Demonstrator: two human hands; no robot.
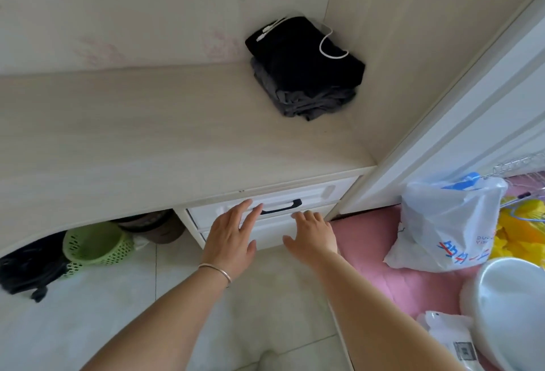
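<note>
— Two bare forearms reach forward over the pale tiled floor, and a thin metal bangle [216, 271] circles the left wrist.
— And the hands?
— The left hand [233, 238] is flat with its fingers straight and slightly spread. Its fingertips are at the white upper drawer front [312, 196], just left of the black bar handle [281, 208]. The right hand [312, 233] is also relaxed, with its fingers extended and holding nothing. It lies over the white lower drawer front [268, 235], below the handle's right end.
— Touching the wood?
— I cannot tell; neither hand grips the handle.
— What's beside them?
— Left, under the counter, there is a green perforated plastic basket [94, 245]. Right, on a pink floor mat [368, 241], there is a white printed plastic bag [442, 229], and nearer to us a round white plastic basin [507, 305].
— Further back?
— Both drawers sit closed under a pale wood-grain shelf [147, 123]. In its far right corner rests a folded stack of black and grey clothes [306, 75], with a thin white cord [330, 46] looped on top.
</note>
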